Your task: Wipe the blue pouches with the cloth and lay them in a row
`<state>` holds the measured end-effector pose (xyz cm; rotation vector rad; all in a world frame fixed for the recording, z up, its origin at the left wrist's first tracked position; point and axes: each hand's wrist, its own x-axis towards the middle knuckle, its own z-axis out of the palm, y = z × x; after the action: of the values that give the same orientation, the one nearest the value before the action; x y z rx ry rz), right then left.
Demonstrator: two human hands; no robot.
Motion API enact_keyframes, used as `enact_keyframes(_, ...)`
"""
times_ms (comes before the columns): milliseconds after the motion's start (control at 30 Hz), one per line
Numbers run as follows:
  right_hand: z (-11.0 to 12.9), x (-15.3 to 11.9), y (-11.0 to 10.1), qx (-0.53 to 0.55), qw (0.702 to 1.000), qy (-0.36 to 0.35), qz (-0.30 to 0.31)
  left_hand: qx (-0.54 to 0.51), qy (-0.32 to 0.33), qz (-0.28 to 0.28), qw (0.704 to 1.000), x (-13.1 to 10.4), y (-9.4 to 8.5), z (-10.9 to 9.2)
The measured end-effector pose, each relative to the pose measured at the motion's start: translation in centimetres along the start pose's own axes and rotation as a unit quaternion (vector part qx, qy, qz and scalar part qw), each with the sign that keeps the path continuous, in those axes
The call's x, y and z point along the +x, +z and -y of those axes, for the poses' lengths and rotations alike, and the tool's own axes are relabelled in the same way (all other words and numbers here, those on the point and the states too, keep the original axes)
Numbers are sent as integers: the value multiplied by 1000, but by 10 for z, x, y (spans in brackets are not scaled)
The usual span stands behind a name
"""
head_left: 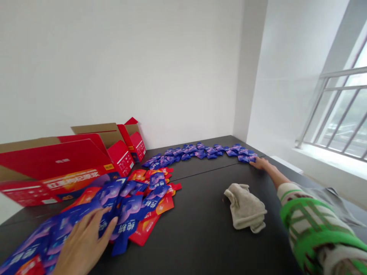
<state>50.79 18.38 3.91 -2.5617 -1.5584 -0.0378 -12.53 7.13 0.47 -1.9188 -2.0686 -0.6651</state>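
Blue and red printed pouches (130, 208) lie in a loose heap at the left of the dark table. Over the heap's near side is my left hand (86, 238), thumb and fingers apart, resting on blue pouches. Along the table's far edge runs a row of small blue-purple pouches (200, 151). My right hand (259, 163) reaches to the right end of that row and touches the last pouch; its fingers are small in view, and I cannot make out whether they grip it.
Open red cardboard boxes (61, 164) stand at the left behind the heap. A crumpled beige cloth (246, 208) lies on the dark table (200, 221) at centre right. A grey cloth (329, 198) is beyond my right sleeve, near the railing and window.
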Motion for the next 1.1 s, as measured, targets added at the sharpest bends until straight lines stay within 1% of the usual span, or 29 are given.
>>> enact_keyframes(67, 0, -1, 11, -17, 1000, 10, 18, -8, -3, -6, 1000, 2, -2, 0)
enact_keyframes(100, 1, -2, 14, -26, 999, 14, 26, -11, 2, -8, 1000, 2, -3, -1)
enact_keyframes(200, 7, -9, 9, -47, 998, 11, 33, -22, 22, -32, 999, 5, -8, -6)
enact_keyframes(300, 11, -20, -8, -58, 998, -4, 15, -49, 32, -57, 997, 5, -15, -18)
enact_keyframes(400, 8, -38, -33, -62, 998, -20, -18, -92, 54, -62, 992, -1, -27, -35)
enact_keyframes(467, 3, -57, -50, -62, 997, -35, -31, -129, 75, -62, 987, -8, -37, -50)
enact_keyframes(533, 1, -86, -64, -53, 994, -90, -29, -182, 104, -42, 977, -17, -46, -66)
enact_keyframes(567, 2, -106, -68, -41, 989, -140, -22, -214, 127, -26, 968, -22, -49, -74)
enact_keyframes(600, 6, -128, -71, -12, 974, -225, -23, -243, 141, -6, 960, -27, -53, -83)
enact_keyframes(667, 20, -179, -72, 68, 933, -352, -31, -308, 154, 45, 938, -39, -57, -100)
enact_keyframes(700, 30, -206, -69, 106, 907, -407, -24, -342, 157, 84, 923, -45, -58, -109)
enact_keyframes(767, 53, -253, -60, 145, 852, -504, -10, -410, 161, 168, 882, -57, -59, -123)
enact_keyframes(833, 76, -285, -46, 168, 810, -561, -4, -473, 182, 247, 826, -68, -58, -135)
enact_keyframes(900, 95, -302, -29, 177, 787, -591, -8, -494, 216, 307, 784, -78, -56, -142)
enact_keyframes(967, 109, -305, -13, 183, 775, -604, -24, -494, 236, 359, 756, -84, -55, -146)
enact_keyframes(1033, 116, -302, -1, 191, 766, -612, -46, -486, 241, 403, 737, -87, -54, -146)
enact_keyframes(1100, 120, -297, 5, 194, 758, -620, -58, -469, 244, 429, 732, -88, -53, -145)
